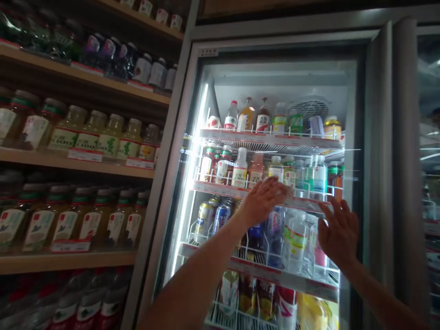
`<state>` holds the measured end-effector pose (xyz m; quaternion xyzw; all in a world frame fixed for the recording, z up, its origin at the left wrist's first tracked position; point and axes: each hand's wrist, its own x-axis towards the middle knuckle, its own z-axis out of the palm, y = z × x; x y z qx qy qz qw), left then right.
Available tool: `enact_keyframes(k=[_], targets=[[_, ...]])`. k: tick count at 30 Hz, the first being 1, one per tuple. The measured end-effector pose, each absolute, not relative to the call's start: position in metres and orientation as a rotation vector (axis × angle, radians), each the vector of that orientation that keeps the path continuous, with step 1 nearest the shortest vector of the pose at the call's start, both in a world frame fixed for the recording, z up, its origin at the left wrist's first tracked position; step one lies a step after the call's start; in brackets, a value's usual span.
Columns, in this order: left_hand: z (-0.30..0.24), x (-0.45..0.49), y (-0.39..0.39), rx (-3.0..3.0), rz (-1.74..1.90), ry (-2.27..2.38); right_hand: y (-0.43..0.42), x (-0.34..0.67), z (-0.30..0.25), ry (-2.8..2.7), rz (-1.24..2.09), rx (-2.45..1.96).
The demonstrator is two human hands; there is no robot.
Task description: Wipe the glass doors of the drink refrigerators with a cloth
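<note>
My left hand (264, 198) reaches up in front of the lit drinks fridge (275, 80), its fingers stretched out and holding nothing. Its fingertips lie over the second shelf's front edge (227, 189), near a bottle with a pale label (276, 170). Lower and to the right is my right hand (338, 231), fingers apart and also holding nothing, before clear bottles (296, 236) on the third shelf. White lettering and reflections suggest a glass door between the hands and the drinks. Whether either hand touches the glass, I cannot tell.
Wooden shelves (65, 259) with several rows of bottled drinks (91, 220) stand on the left. A grey metal post (378, 151) runs along the fridge's right side, and another glass-fronted cabinet (429, 192) is beyond it. Cans (204, 219) stand inside the fridge.
</note>
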<state>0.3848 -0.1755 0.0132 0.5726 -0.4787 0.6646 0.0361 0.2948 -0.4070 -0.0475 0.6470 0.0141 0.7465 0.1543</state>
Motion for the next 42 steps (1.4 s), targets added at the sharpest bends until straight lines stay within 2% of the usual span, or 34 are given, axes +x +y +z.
enact_keyframes(k=[6,9,13,19,23,28,35,42], targets=[[0.083,0.439,-0.092,1.564,1.944,-0.692,-0.399,0.300,-0.053,-0.028,2.131,1.886],[0.094,0.453,-0.064,1.458,1.891,-0.478,-0.399,0.300,-0.056,-0.042,2.133,1.900],[0.075,0.437,-0.089,1.499,1.995,-0.716,-0.391,0.295,-0.044,-0.011,2.126,1.875],[0.057,0.405,-0.158,1.634,2.168,-1.240,-0.344,0.309,0.035,0.173,2.057,1.881],[0.085,0.424,-0.132,1.539,2.177,-0.926,-0.321,0.327,0.068,0.196,1.934,1.944],[0.108,0.438,-0.116,1.383,2.101,-0.601,-0.322,0.336,0.067,0.210,1.910,1.959],[0.085,0.410,-0.164,1.601,2.172,-1.208,-0.328,0.335,0.064,0.278,2.091,1.831],[0.118,0.447,-0.081,1.386,2.083,-0.579,-0.337,0.318,0.070,0.266,2.085,1.878]])
